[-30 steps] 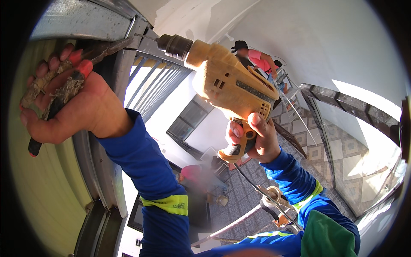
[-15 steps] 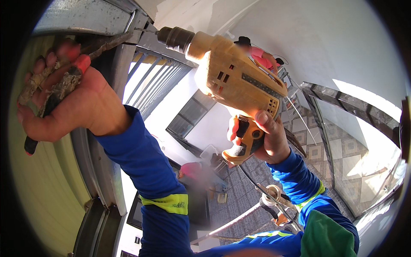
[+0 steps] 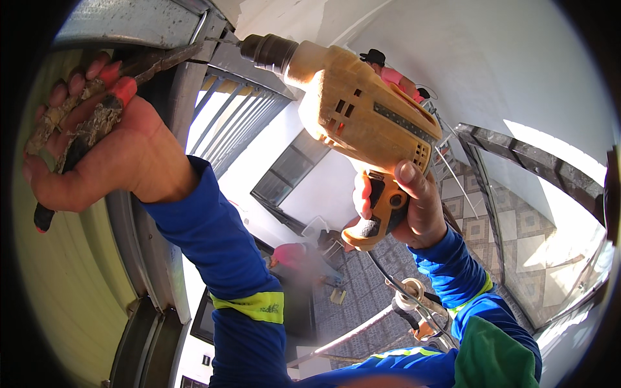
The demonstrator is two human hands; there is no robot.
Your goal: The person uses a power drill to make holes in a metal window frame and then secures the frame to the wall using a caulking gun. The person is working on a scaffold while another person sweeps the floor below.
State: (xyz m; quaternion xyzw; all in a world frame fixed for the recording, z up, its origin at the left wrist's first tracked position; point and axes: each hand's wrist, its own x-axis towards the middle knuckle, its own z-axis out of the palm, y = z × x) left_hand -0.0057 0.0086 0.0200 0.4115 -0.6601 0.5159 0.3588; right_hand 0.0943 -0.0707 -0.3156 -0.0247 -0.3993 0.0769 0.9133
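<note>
My right hand (image 3: 419, 200) is wrapped round the grip of a dusty yellow corded power drill (image 3: 362, 107). The drill's black chuck points left and carries a thin drill bit (image 3: 223, 41), whose tip is at or close to the corner of a metal frame (image 3: 208, 32); contact I cannot tell. At the upper left, my left hand (image 3: 123, 152) is closed round pliers (image 3: 84, 132) with worn, peeling handles in black and red. The long pliers' jaws (image 3: 171, 59) reach to the frame just below the bit; what they clamp is too small to make out.
A yellowish panel (image 3: 71, 278) lies along the left, beside metal rails (image 3: 139, 343). Far below is a tiled floor (image 3: 362, 317). A person in pink with a black hat (image 3: 391, 74) is near a ladder (image 3: 446, 155); another pink-clad person (image 3: 291, 255) is lower down. A pole (image 3: 356, 333) crosses under me.
The drill's body and my right hand have shifted a little to the right, with the chuck slightly higher. My left hand and the pliers have barely moved.
</note>
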